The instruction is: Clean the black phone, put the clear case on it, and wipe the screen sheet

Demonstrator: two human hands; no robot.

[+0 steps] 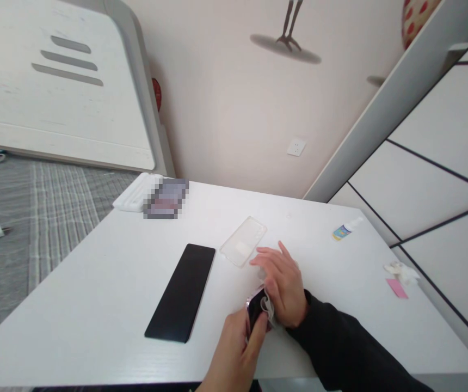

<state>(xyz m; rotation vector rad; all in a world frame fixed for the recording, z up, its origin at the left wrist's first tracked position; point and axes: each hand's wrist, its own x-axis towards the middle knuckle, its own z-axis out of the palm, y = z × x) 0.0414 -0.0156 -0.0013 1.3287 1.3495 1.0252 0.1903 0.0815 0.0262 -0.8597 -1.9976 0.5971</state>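
Near the table's front edge, my left hand (238, 337) grips a phone (253, 311) with a dark screen and a pinkish edge, the thumb lying over its face. My right hand (283, 280) holds a crumpled whitish wipe (269, 309) against the phone's upper right side. Its thumb presses down on the wipe while the other fingers reach out past it. Part of the phone is hidden by the wipe and both hands. Just beyond my right fingertips lies a clear phone case (244, 241). Left of my hands is a long black flat slab (182, 292).
On the white table (95, 305), a white tray-like item (133, 193) and a blurred-out flat item (166, 198) lie far left. A small spray bottle (345, 228) lies at the right, with crumpled tissue (403, 271) and a pink slip (397, 288) near the right edge.
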